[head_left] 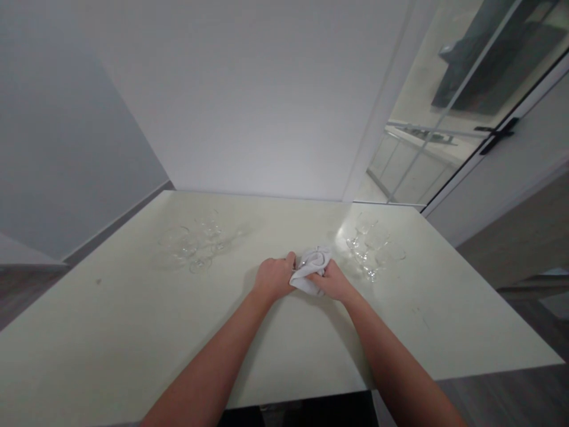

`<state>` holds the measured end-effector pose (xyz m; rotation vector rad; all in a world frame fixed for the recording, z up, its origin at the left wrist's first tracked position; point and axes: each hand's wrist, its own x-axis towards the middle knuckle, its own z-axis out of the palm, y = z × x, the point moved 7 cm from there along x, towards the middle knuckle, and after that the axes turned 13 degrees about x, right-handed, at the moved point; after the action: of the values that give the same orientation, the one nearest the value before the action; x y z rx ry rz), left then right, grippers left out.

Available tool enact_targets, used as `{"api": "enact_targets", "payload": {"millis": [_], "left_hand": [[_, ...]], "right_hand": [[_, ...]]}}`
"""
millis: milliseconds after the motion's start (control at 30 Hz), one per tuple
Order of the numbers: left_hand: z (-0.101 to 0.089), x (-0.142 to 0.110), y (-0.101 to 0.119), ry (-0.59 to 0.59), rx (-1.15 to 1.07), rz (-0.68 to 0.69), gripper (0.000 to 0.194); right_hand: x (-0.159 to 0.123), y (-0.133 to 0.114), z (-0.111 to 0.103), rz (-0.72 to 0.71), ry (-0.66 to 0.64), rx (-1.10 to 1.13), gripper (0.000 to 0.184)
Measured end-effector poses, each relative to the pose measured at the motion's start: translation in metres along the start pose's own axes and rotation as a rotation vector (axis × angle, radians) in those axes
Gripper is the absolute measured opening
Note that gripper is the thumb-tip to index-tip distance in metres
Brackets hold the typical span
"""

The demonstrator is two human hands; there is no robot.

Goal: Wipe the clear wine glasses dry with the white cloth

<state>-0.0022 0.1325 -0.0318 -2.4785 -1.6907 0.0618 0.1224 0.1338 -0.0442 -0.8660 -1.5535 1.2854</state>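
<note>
Above the middle of the table, my right hand (333, 281) is closed round a bunched white cloth (309, 283). My left hand (274, 277) is closed just left of the cloth. Its fingers grip what looks like a clear stemmed glass, mostly covered by the cloth and the hands. To the left stands a group of clear stemmed glasses (202, 261). On the right is another group of clear glasses (365, 255), close beyond my right hand. Their outlines are faint against the pale top.
The pale table (133, 332) meets a white wall panel (249, 118) along its back edge. At the right rear there is a glass-paned door (422, 148) with a black handle (500, 135). Dark objects lie below the table's front edge.
</note>
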Motion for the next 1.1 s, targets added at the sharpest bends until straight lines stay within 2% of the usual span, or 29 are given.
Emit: {"api": "enact_targets", "payload": {"millis": [167,367,533,667,767,833,933,1100], "left_hand": [[0.004,0.001,0.004,-0.014,-0.028,0.017,0.041],[0.003,0.001,0.000,0.017,-0.008,0.005,0.046],[0.002,0.002,-0.004,0.032,-0.021,-0.019,0.042],[0.001,0.001,-0.004,0.014,-0.038,-0.053,0.040],[0.001,-0.001,-0.002,-0.003,-0.048,-0.058,0.039],[0.001,-0.002,0.002,-0.010,-0.062,-0.042,0.039],[0.003,-0.001,0.005,-0.027,-0.098,-0.037,0.040],[0.006,0.002,0.003,-0.005,-0.145,-0.087,0.044]], "right_hand": [[0.000,0.012,-0.006,0.077,0.017,0.165,0.022],[-0.001,0.019,-0.006,0.076,0.039,0.236,0.034],[0.000,0.010,-0.004,0.001,0.055,0.085,0.027],[0.000,-0.002,-0.006,-0.094,0.008,-0.077,0.023],[0.000,0.000,-0.012,-0.051,-0.009,-0.113,0.017],[-0.001,0.004,-0.015,0.008,-0.007,-0.044,0.015],[-0.001,0.008,-0.017,0.064,0.013,0.129,0.023],[-0.001,0.009,-0.024,0.062,0.109,0.236,0.036]]}}
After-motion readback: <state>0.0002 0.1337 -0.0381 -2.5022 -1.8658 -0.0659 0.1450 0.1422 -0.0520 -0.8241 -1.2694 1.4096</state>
